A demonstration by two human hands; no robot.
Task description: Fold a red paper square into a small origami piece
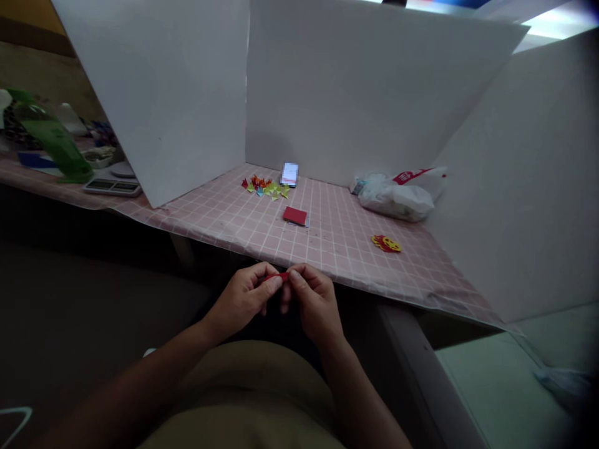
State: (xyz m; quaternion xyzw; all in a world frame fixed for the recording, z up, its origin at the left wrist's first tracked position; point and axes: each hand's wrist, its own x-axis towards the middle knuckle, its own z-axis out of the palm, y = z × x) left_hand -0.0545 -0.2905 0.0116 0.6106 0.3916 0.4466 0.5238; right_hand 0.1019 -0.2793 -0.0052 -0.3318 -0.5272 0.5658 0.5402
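My left hand (246, 296) and my right hand (316, 299) meet just in front of the table's near edge. Between their fingertips they pinch a small piece of folded red paper (283, 275); most of it is covered by the fingers. Beyond the hands lies a stack of red paper squares (295, 215), with a paler sheet peeking out at its lower right corner. Farther back sits a cluster of small folded paper figures (262, 186) in red, orange, yellow and blue.
A lit phone (289, 174) leans behind the figures. White boards (355, 93) wall in the pink checked tabletop (337, 249). At right are a plastic bag (395, 198) and red and yellow cut-outs (386, 243). Outside the left board stand a green bottle (56, 146) and a scale (113, 186).
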